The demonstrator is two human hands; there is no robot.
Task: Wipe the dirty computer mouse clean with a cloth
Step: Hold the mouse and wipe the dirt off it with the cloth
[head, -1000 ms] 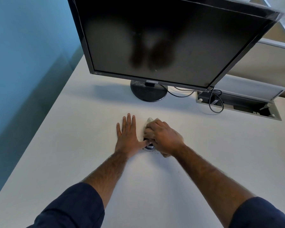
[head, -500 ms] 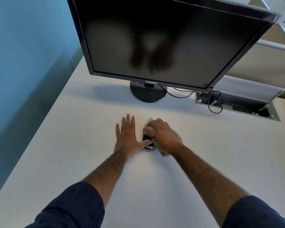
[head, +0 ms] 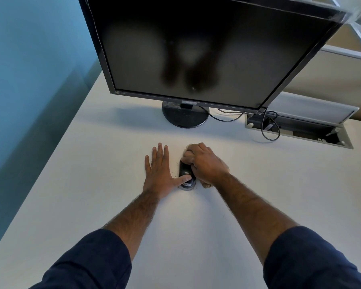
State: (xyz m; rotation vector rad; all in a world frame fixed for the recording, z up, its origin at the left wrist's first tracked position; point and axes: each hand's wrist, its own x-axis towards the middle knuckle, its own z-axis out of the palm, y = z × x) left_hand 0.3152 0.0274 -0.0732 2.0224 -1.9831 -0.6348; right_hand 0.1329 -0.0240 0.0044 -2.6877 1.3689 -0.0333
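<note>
White desk: monitor, mouse

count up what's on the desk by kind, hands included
hands: 2 (left hand flat on the desk, right hand clutching the cloth)
mouse: 1
cloth: 1, mostly hidden under the right hand
monitor: 1
open cable box in the desk: 1
total: 6

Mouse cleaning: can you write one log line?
step: wiping | right hand: rubbing cloth on mouse | left hand: thumb steadies mouse
</note>
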